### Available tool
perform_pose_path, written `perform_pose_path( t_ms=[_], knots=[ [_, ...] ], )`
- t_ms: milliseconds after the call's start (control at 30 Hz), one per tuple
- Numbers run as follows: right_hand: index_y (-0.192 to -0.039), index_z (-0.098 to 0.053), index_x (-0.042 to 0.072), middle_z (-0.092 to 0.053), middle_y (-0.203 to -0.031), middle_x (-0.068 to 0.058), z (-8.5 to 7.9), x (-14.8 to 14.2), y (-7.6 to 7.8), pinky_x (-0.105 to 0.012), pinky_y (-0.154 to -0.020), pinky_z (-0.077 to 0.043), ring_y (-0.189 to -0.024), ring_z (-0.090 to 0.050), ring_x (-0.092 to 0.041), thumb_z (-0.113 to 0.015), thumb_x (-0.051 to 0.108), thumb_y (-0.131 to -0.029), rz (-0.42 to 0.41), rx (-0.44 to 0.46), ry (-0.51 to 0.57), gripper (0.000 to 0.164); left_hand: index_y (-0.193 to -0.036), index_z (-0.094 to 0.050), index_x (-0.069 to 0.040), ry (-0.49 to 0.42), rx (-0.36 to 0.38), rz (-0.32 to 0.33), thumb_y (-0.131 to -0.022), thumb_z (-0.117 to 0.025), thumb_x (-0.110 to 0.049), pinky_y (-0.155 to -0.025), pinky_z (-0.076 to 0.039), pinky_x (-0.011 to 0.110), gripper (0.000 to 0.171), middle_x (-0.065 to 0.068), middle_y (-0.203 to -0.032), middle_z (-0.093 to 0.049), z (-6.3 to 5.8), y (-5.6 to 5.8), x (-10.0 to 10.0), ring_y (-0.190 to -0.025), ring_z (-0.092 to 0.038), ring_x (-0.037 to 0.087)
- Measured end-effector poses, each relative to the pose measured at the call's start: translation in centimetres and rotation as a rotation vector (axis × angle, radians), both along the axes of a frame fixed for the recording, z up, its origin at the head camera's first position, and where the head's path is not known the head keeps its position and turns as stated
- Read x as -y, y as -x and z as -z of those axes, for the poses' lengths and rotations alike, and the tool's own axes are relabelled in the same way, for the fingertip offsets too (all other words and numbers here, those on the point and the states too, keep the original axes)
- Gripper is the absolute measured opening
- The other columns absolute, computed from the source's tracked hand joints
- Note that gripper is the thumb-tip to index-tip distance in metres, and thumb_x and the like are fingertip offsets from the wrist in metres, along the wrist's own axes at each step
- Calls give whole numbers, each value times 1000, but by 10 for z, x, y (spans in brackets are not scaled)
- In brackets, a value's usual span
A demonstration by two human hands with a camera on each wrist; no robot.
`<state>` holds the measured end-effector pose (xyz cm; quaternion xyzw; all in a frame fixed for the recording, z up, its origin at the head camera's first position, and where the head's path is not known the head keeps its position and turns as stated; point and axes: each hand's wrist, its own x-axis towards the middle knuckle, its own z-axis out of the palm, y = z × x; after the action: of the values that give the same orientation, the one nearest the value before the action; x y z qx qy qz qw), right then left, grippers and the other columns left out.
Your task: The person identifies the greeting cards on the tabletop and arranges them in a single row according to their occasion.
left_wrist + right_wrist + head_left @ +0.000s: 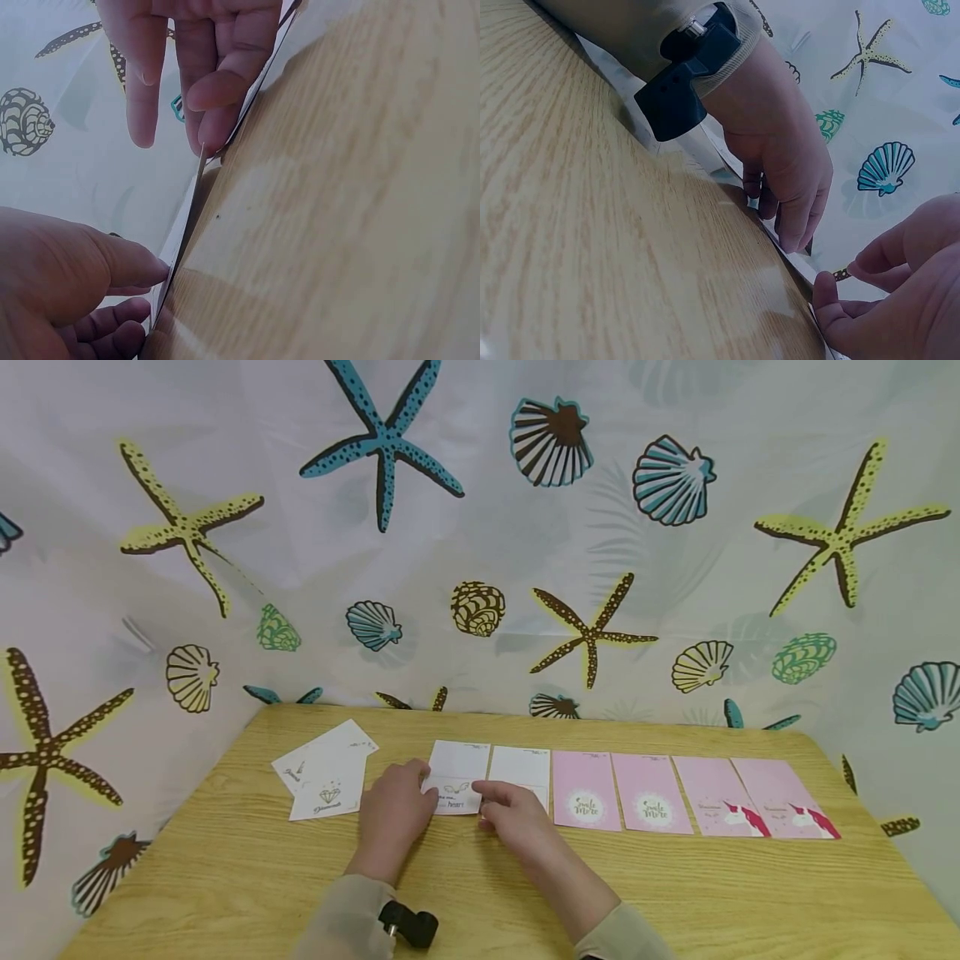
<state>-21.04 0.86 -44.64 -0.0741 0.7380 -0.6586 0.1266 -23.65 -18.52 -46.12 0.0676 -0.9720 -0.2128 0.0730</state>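
Note:
A white card printed with small wings and the word "heart" lies between both hands on the wooden table. At its left edge my left hand grips it, the thumb against the card and the other fingers curled beside it. The left wrist view shows the card's near edge raised slightly, with a shadow below. My right hand is at the card's right side, index finger over it and thumb apart; a fingertip touches the corner. Another white card is partly hidden behind the right hand.
Two overlapping white cards, the upper with a diamond, lie at the left. Rightward runs a row: pink "Smile More" cards and pink unicorn cards. A curtain with starfish and shells hangs behind the wooden table.

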Motion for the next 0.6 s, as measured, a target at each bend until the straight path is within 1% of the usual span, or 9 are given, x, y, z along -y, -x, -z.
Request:
perform_pose_path(
  t_ms=[300,467,600],
  knots=[
    [-150,-64,-3,-60,-155,-23,-1,0,0,-42,-100,-58,-116,-69,-31,-57,2,-107,1,22,9,44,-135,-75,-2,7,1,-1,-103,-75,-21,-95,-56,65,38,22,-126,-72,-1,-1,0,-112,-71,44],
    [-150,-64,-3,-59,-156,-25,-1,-1,0,-42,-101,-59,-124,-65,-30,-59,3,-107,-2,24,17,44,-135,-76,-2,12,0,-1,-103,-75,-20,-95,-55,65,37,22,-125,-72,-1,-1,0,-112,-71,44],
    [-151,-63,-4,-59,-156,-25,-1,-1,0,-43,-102,-59,-127,-64,-30,-60,3,-107,-5,22,23,44,-135,-76,-2,16,-1,-1,-103,-75,-20,-96,-55,65,36,21,-125,-72,-1,-2,0,-113,-71,44]
  ],
)
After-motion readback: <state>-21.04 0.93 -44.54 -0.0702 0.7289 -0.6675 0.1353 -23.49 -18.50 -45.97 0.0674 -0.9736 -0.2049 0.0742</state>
